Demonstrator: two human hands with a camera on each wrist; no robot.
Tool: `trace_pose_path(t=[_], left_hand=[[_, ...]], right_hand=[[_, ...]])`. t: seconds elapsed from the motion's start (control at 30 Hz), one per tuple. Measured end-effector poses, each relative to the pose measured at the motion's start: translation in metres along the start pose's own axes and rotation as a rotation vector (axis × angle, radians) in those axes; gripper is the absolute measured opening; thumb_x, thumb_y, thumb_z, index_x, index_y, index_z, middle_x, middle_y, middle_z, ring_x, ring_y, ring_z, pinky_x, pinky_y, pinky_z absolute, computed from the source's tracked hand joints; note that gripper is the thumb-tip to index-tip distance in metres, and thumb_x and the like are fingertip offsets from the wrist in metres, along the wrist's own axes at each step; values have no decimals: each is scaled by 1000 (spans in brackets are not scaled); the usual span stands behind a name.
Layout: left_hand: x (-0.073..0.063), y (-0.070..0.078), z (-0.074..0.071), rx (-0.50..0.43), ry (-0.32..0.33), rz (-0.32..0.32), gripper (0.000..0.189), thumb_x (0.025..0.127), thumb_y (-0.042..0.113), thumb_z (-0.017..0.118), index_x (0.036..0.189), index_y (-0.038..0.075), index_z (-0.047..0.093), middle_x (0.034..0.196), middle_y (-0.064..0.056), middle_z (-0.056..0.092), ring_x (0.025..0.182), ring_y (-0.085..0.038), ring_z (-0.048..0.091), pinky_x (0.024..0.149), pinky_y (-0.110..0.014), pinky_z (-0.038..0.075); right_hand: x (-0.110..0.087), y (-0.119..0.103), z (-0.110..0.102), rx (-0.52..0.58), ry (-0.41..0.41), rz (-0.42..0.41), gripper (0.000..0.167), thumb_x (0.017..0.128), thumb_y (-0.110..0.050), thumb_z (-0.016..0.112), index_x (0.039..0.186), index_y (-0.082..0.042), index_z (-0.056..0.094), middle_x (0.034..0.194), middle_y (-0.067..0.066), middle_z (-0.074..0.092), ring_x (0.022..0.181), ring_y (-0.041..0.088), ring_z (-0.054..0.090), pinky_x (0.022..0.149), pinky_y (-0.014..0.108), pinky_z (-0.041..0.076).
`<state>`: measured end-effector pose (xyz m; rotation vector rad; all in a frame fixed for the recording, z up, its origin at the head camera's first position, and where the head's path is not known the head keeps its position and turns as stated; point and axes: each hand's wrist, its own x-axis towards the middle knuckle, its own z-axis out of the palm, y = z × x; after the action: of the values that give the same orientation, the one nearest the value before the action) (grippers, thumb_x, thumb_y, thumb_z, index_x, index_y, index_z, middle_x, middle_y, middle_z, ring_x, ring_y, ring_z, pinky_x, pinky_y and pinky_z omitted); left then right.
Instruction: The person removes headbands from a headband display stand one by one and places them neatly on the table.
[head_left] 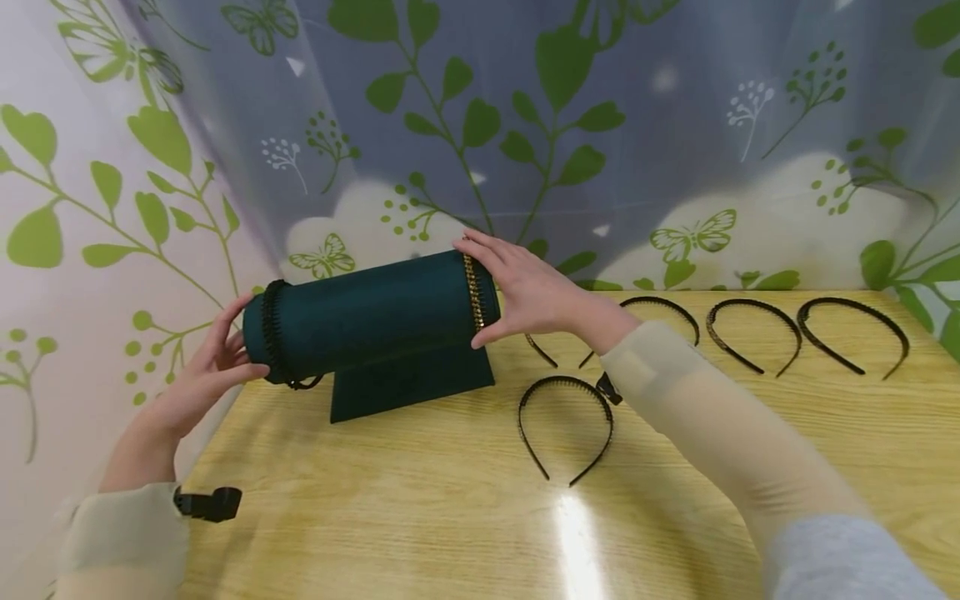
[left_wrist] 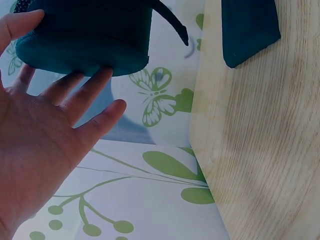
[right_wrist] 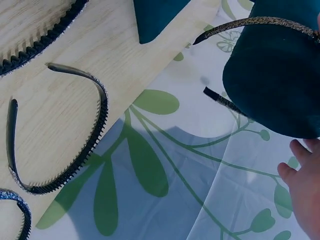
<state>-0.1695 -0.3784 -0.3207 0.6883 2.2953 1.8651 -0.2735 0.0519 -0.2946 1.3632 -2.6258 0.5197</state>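
Note:
A dark green headband stand (head_left: 375, 308), a padded roll above a flat foot (head_left: 412, 387), is at the left of the table. Round its left end sits a black headband (head_left: 273, 333); round its right end, a gold one (head_left: 473, 292). My left hand (head_left: 198, 371) holds the roll's left end, thumb in front and fingers against the end face (left_wrist: 90, 60). Spread across the right end, my right hand (head_left: 536, 287) holds the roll with its fingertips on top and thumb low by the gold headband. In the right wrist view, only part of that hand (right_wrist: 305, 185) shows.
One toothed black headband (head_left: 566, 381) lies on the wooden table (head_left: 375, 517) in front of my right forearm. Several more lie in a row behind it, the farthest headband (head_left: 855, 304) at the right. A patterned curtain (head_left: 675, 125) hangs along the back and left edges.

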Motion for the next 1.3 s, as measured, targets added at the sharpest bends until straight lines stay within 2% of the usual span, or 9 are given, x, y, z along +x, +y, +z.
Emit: trace_pose_path(t=[0.23, 0.43, 0.67, 0.83, 0.93, 1.03, 1.13, 1.2, 1.3], left_hand=[[1, -1, -1, 1, 8, 0, 85, 95, -16, 45, 156, 30, 9, 135, 9, 47, 114, -5, 55, 84, -20, 47], [0, 3, -4, 11, -3, -1, 86, 92, -19, 47, 156, 28, 12, 133, 8, 51, 114, -5, 56, 84, -20, 48], [0, 22, -13, 316, -21, -126, 90, 91, -7, 61, 156, 28, 10, 139, 4, 43, 115, 6, 48, 86, -16, 45], [7, 32, -15, 382, -49, -246, 93, 91, 2, 67, 155, 34, 8, 150, -26, 25, 129, -28, 42, 84, -22, 48], [10, 35, -14, 346, -58, -296, 92, 90, 3, 67, 153, 36, 8, 150, -29, 21, 128, -38, 41, 82, -28, 51], [12, 36, -14, 292, -69, -316, 90, 91, 0, 66, 151, 35, 9, 150, -29, 18, 123, -17, 48, 82, -30, 51], [15, 35, -13, 247, -75, -326, 88, 91, -1, 65, 150, 35, 9, 151, -28, 15, 114, 0, 49, 83, -29, 51], [16, 34, -14, 230, -72, -327, 88, 91, -1, 65, 149, 36, 9, 151, -29, 14, 112, 3, 50, 83, -28, 51], [15, 32, -14, 221, -58, -328, 89, 91, 0, 65, 149, 37, 9, 150, -28, 15, 111, 2, 52, 83, -27, 50]], right_hand=[[3, 2, 1, -9, 45, -45, 116, 70, -62, 78, 153, -8, 17, 161, 8, 9, 145, 25, 16, 114, 46, 15], [0, 1, 0, 28, 43, -1, 119, 70, -59, 80, 154, -9, 12, 160, 8, 14, 144, 25, 20, 113, 45, 19], [-8, 5, 2, 195, 34, 167, 118, 71, -59, 79, 156, -20, 7, 159, 5, 16, 140, 27, 28, 103, 48, 35], [-20, 12, 4, 247, 42, 245, 116, 71, -58, 80, 155, -25, 7, 159, 6, 16, 136, 31, 33, 89, 50, 44], [-31, 18, 4, 260, 61, 274, 115, 71, -57, 80, 155, -26, 7, 158, 8, 17, 135, 32, 35, 88, 50, 44], [-46, 23, 2, 282, 83, 318, 115, 70, -56, 82, 155, -27, 8, 157, 12, 21, 122, 34, 47, 82, 49, 45], [-64, 28, -1, 291, 103, 363, 116, 69, -53, 84, 154, -30, 9, 155, 14, 24, 80, 30, 59, 62, 44, 45], [-77, 31, -4, 293, 116, 380, 116, 69, -50, 85, 154, -31, 9, 154, 15, 25, 55, 23, 48, 49, 38, 40], [-97, 34, -9, 277, 136, 377, 116, 68, -47, 87, 153, -31, 10, 154, 15, 25, 43, 17, 33, 42, 35, 34]])
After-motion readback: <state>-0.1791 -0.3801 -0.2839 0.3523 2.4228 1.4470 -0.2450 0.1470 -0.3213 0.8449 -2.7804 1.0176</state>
